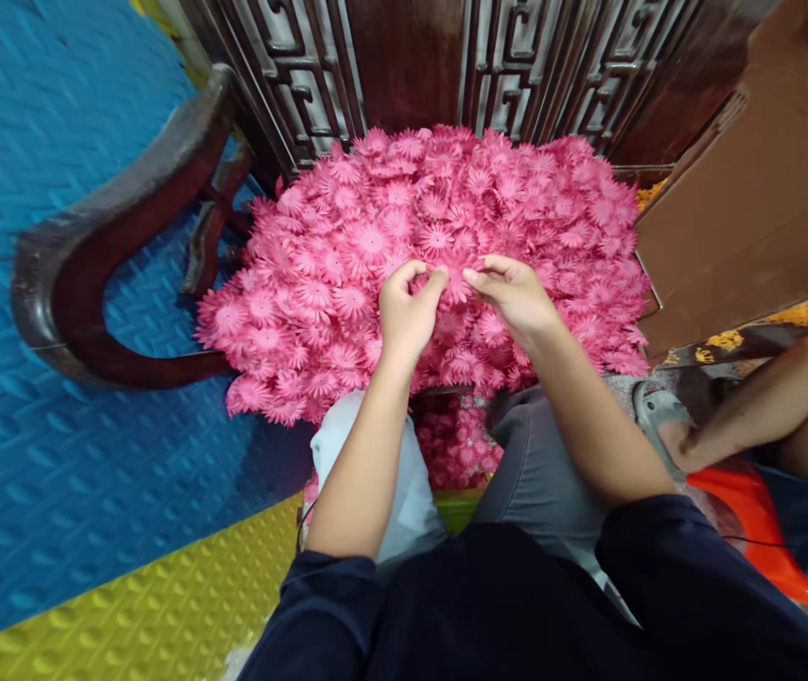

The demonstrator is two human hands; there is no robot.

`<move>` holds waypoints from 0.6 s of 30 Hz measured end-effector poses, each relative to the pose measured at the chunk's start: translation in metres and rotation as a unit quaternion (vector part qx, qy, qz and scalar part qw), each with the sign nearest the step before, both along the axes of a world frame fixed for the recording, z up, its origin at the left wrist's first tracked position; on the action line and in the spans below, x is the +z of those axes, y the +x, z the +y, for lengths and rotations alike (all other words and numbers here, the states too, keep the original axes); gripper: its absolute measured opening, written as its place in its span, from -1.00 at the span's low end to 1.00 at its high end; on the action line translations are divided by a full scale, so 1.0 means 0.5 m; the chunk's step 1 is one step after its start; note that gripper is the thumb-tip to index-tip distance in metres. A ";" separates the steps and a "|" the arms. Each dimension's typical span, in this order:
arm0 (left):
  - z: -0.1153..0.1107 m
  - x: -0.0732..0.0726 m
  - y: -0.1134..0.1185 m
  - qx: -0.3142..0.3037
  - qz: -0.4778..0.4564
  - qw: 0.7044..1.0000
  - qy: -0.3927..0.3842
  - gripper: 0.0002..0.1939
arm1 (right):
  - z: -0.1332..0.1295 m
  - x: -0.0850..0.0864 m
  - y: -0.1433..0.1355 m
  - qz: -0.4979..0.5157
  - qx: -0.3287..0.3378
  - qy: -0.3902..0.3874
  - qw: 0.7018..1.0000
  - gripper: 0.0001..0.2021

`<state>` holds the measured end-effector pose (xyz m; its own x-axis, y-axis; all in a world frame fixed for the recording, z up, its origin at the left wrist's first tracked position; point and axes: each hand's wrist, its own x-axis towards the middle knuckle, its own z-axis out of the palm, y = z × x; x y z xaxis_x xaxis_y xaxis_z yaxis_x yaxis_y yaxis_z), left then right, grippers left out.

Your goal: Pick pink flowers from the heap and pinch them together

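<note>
Over a large heap of pink artificial flower heads point(347, 284), both my hands pinch one pink petal piece point(456, 279) from opposite sides. My left hand point(410, 307) has thumb and forefinger closed on its left edge. On the other side, my right hand point(514, 298) grips its right edge between thumb and fingertips. Thin pointed petals spread out between the two pinches. The fingertips cover parts of the piece, so its exact layers cannot be made out.
A curved dark wooden armrest point(63, 284) stands left of the heap, before blue matting point(56, 473). Carved wooden panels point(411, 57) rise behind. At right are a cardboard sheet point(745, 189), another person's leg point(765, 407) and a red-orange stool point(759, 520). More pink flowers point(471, 449) lie below, between my knees.
</note>
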<state>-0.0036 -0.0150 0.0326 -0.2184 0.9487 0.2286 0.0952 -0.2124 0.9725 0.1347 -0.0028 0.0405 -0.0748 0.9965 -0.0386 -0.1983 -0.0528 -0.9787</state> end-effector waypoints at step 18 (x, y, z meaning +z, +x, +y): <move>0.007 -0.007 -0.026 0.204 0.135 0.969 0.041 -0.78 | 0.012 -0.003 0.015 0.049 -0.102 -0.086 0.990 -0.57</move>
<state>-0.0167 -0.0117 0.0289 -0.4929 0.7728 0.3997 0.4352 -0.1788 0.8824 0.1423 0.0030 0.0392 0.1165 0.9703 -0.2121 -0.3158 -0.1663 -0.9341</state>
